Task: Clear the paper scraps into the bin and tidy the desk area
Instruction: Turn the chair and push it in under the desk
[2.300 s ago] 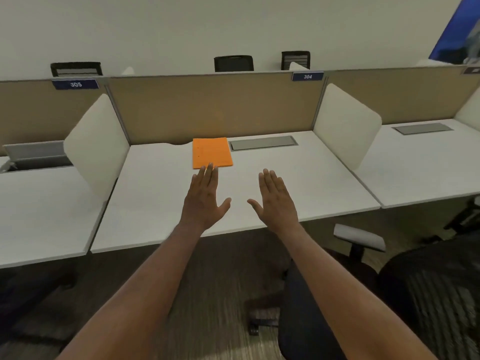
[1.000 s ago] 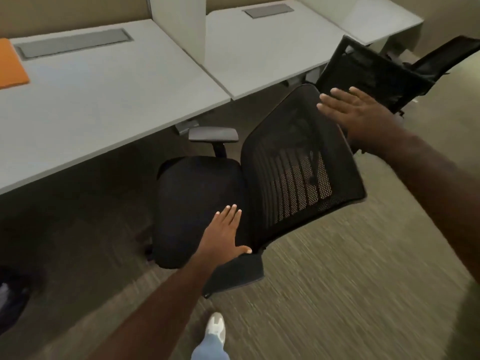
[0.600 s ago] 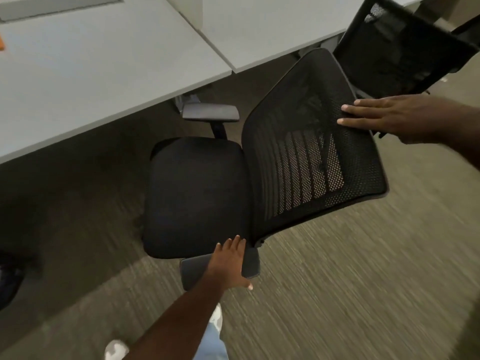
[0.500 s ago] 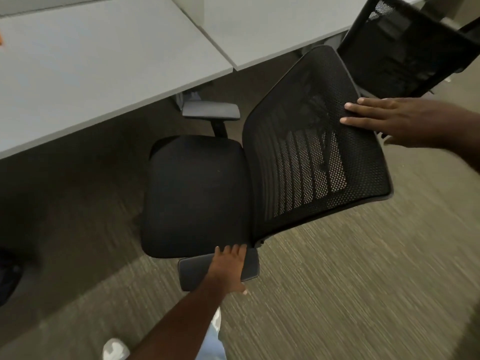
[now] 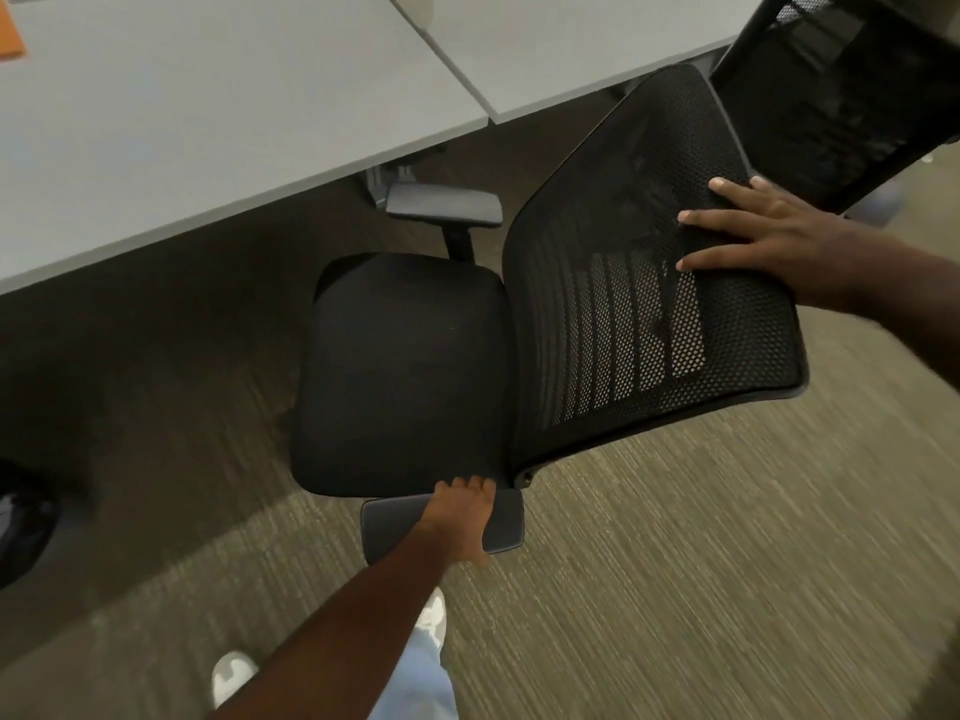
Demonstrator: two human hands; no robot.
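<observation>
A black office chair (image 5: 405, 366) with a mesh backrest (image 5: 634, 304) stands on the carpet in front of the grey desk (image 5: 208, 96). My left hand (image 5: 462, 522) grips the chair's near armrest (image 5: 506, 527), fingers curled over its inner edge. My right hand (image 5: 763, 241) lies flat on the top of the mesh backrest, fingers spread. A sliver of an orange pad (image 5: 9, 33) shows at the desk's far left edge. No paper scraps or bin are in view.
A second black mesh chair (image 5: 831, 96) stands behind the first at the upper right. The chair's far armrest (image 5: 441, 205) sits close to the desk's edge. A dark object (image 5: 21, 527) lies on the floor at the left. My feet (image 5: 234, 672) are on the carpet below.
I turned from the desk to the chair. My left hand moved from the seat onto the near armrest and closed on it; my right hand settled onto the backrest's top.
</observation>
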